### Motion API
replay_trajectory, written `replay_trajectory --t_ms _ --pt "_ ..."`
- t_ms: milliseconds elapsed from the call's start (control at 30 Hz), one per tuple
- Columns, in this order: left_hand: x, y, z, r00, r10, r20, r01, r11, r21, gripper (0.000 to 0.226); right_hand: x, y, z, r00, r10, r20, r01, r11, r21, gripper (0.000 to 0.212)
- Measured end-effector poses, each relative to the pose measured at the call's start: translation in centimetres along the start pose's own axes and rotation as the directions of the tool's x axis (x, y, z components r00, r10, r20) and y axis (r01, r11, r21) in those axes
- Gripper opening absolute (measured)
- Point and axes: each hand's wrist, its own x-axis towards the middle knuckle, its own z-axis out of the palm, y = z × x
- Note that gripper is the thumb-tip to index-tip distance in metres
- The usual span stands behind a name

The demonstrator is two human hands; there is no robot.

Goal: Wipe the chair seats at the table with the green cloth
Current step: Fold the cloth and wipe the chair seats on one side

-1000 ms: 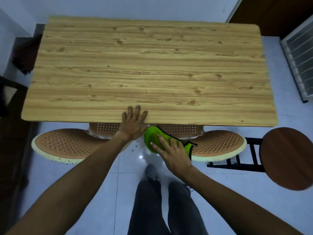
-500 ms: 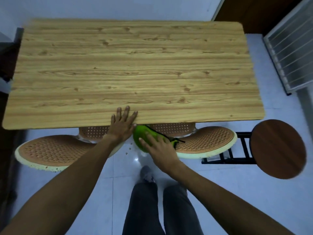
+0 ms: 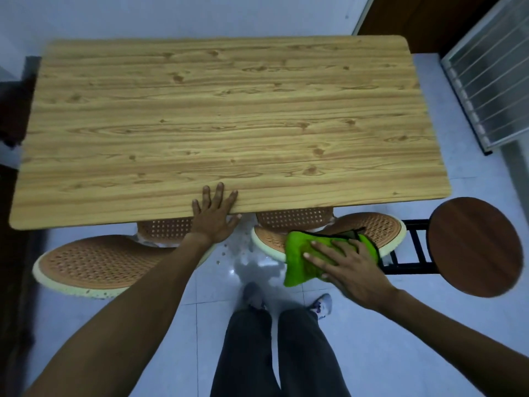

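Right hand (image 3: 347,266) flat, fingers spread, pressing cloth (image 3: 303,259) onto right seat (image 3: 380,229). Left hand (image 3: 213,217) open, grasping nothing, on table (image 3: 229,124) edge.

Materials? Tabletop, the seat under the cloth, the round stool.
Tabletop: likely wood-grain laminate; its knots and grain look printed, smooth, matte.
Seat under the green cloth: woven or perforated brown mesh, pale rim, probably plastic.
Round stool: smooth dark reddish wood-look top on a black frame, seemingly metal.
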Motion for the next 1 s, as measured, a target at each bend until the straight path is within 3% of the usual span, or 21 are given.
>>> replay_trajectory --t_ms 200,400,533,633,700,833,1000 --pt "1.1 0.4 -1.4 0.992 -0.053 0.111 0.062 0.995 -0.072 0.066 7.2 -7.9 -1.4 0.991 0.101 0.086 -0.111 0.986 0.121 0.083" --pt "0.6 0.4 -1.5 0.994 -0.079 0.070 0.089 0.983 -0.158 0.059 16.8 -12.6 -3.6 0.914 0.207 0.348 -0.173 0.977 -0.125 0.042" --pt "0.7 0.6 -0.8 0.997 -0.076 0.025 0.079 0.985 -0.154 0.055 20.2 -12.7 -2.5 0.835 0.165 0.525 -0.085 0.981 -0.172 0.043" --pt "0.6 0.7 -0.6 0.997 -0.074 -0.012 0.072 0.987 -0.145 0.054 18.4 -11.8 -1.8 0.901 0.095 0.423 -0.055 0.993 -0.106 0.041" --pt "0.5 0.9 -0.6 0.997 -0.074 -0.015 0.071 0.987 -0.145 0.054 15.0 -10.5 -1.3 0.976 0.067 0.209 -0.065 0.998 -0.016 0.050" --pt "0.6 0.7 -0.8 0.995 -0.097 0.002 0.096 0.986 -0.136 0.055 7.4 -6.9 0.3 0.996 0.059 -0.063 -0.042 0.967 0.250 0.070" --pt "1.1 1.8 -1.8 0.983 -0.166 0.073 0.173 0.979 -0.108 0.061 -1.9 0.9 2.0 0.980 -0.131 -0.149 0.150 0.981 0.123 0.062"
